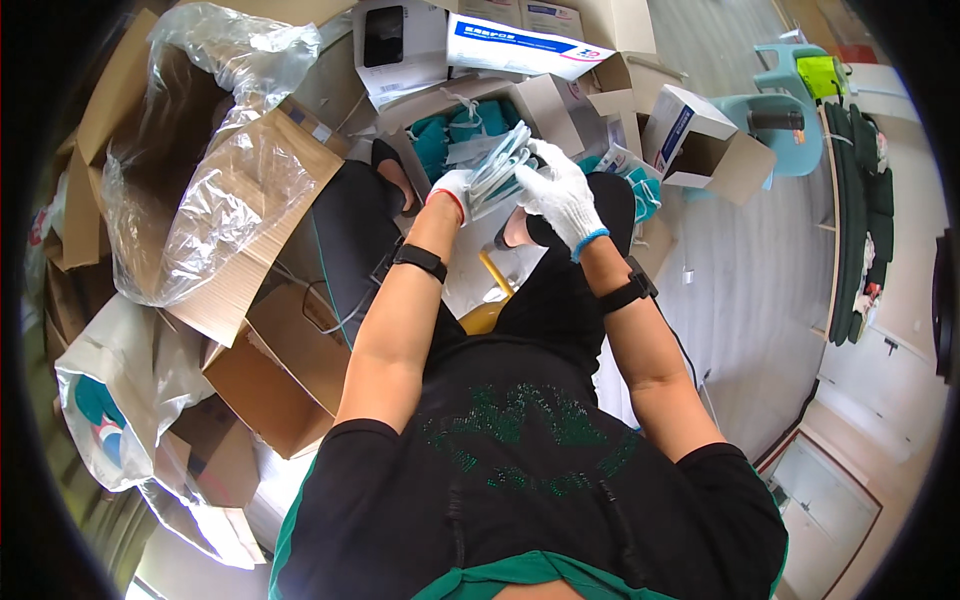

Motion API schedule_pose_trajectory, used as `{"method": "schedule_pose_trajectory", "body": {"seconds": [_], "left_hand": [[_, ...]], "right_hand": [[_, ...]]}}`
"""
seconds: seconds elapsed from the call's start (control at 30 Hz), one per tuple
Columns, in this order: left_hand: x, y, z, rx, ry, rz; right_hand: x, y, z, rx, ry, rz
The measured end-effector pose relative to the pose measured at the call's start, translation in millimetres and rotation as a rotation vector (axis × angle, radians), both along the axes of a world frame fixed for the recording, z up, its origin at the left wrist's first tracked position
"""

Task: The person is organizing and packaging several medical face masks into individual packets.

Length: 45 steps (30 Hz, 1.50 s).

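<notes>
While both gloved hands clasp it, the mask stack [497, 168] slants up-right.

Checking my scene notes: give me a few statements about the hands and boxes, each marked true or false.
1. Both hands wear white gloves. True: left hand, right hand.
2. The hands hold a stack of masks between them. True.
3. The small box on the right is shut. False: it lies open.
4. Each wrist bears a black band. True.
5. The big cardboard box on the left has no plastic in it. False: a clear plastic liner fills it.
</notes>
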State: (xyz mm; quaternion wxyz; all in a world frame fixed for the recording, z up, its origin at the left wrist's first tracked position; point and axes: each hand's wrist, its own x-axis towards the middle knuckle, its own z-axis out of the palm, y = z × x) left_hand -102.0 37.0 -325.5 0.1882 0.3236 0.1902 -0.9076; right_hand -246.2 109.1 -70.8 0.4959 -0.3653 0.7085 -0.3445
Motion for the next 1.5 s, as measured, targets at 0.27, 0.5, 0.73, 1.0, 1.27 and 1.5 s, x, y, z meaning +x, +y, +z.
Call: {"method": "schedule_pose_trajectory", "body": {"seconds": [0.27,0.5,0.73,1.0,1.27,1.5], "left_hand": [[40,15,123,-1.097,-1.078,-0.383],[66,32,164,-1.233,-0.993,-0.209],[52,54,170,-1.680,-1.234,-0.209],[49,62,167,-1.691,-1.371,-0.316],[44,69,178,-1.705,-1.461,-0.117],[39,48,160,-1.717,-1.426,-0.047]], "right_hand": [[-3,-13,-22,-0.002,0.203,0.092],[8,-19,-19,-0.010,0.290,0.196],[9,-7,-10,-0.150,0.873,0.417],[14,-10,-13,-0.323,0.984,0.669],[19,-23,-25,-0.274,1.090,0.598],[28,-31,-32,-0.684,1.051,0.835]]}}
